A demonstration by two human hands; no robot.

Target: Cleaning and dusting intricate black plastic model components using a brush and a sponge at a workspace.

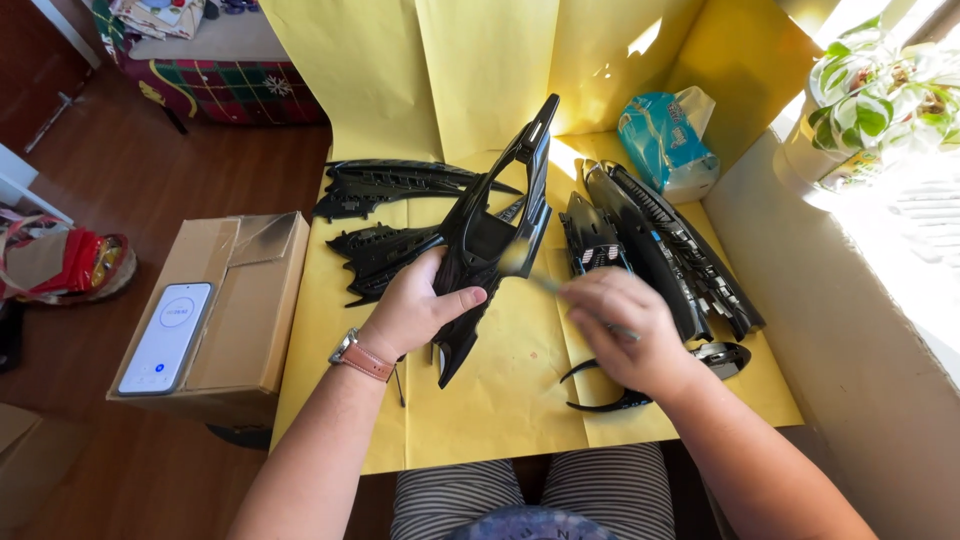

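Dark reddish wooden floor (130, 160) fills the left of the frame. Yellow paper (480, 70) covers the work surface in the centre and stands up behind it. A pale wall ledge (850, 330) runs down the right side, washed in bright sunlight from the upper right. At upper left stands furniture draped in a plaid cloth (225, 90).
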